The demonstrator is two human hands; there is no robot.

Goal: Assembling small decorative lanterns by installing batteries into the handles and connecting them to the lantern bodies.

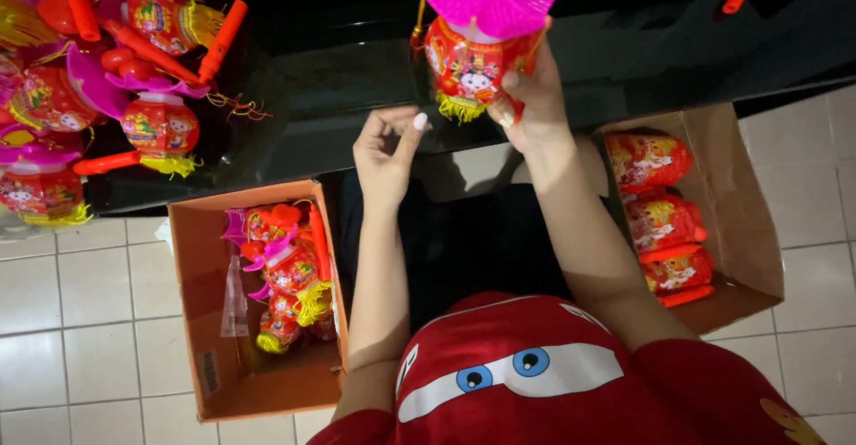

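Nearest the camera, a red printed garment [535,383] is seen, worn by the person, with both bare forearms reaching out from it toward the near edge of a dark glossy table [357,79]. The right hand [535,106] is closed around a toy lantern [477,53], red-bodied with a magenta roof and a yellow fringe, which is held up over the near edge of the table at its middle. The left hand [388,155] is raised just beside it, empty, the thumb and forefinger pinched lightly together and the other fingers loosely curled; no contact with the lantern is made. The step in hand is judged to be the inspection or finishing of a single lantern; a fine pinch at the fringe or hanging cord is judged to be called for next, with the lantern kept steady. Finished lanterns [134,97] with red handles are piled at the table's far left corner, some reaching the near left edge. An open cardboard box [241,374] on the tiled floor [80,320] below the left edge is partly filled with lanterns. A second box [749,222] at the right holds wrapped red lanterns [664,222] in a row. Open room is judged to lie along the table's middle and right; the gap between the boxes is taken up by the person's lap.
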